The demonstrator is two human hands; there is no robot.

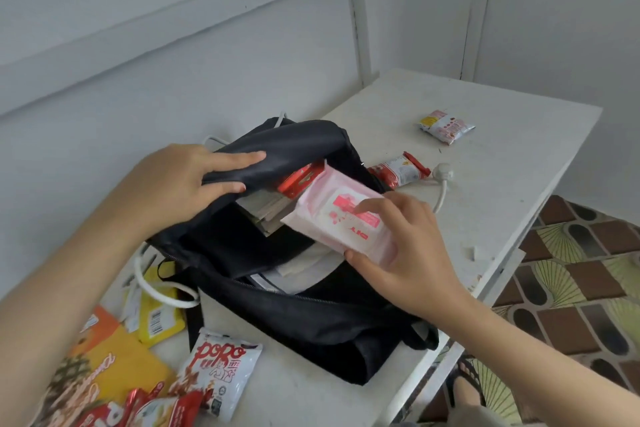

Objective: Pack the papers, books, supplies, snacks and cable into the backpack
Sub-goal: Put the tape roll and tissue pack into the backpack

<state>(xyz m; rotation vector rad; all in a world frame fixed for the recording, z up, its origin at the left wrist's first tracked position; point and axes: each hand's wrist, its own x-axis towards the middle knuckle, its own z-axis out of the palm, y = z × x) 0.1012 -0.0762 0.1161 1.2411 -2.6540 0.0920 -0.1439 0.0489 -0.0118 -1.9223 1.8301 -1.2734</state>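
A black backpack [311,322] lies open on the white table [502,121]. My left hand [194,180] grips the top flap and holds the opening wide. My right hand [408,250] holds a pink pack of wipes [332,215] at the mouth of the bag, thumb under it and fingers on top. Inside the bag I see books or papers [266,210] and a red packet [298,178]. A white cable [441,191] with its plug lies on the table right of the bag.
Snack packets lie around: a red-and-white one [401,172] beside the bag, one [445,125] at the far side, a POPO bag [221,378] and yellow packets [156,319] at the near left. A white cord [162,291] loops by the bag's left. The table's right edge drops to a patterned floor.
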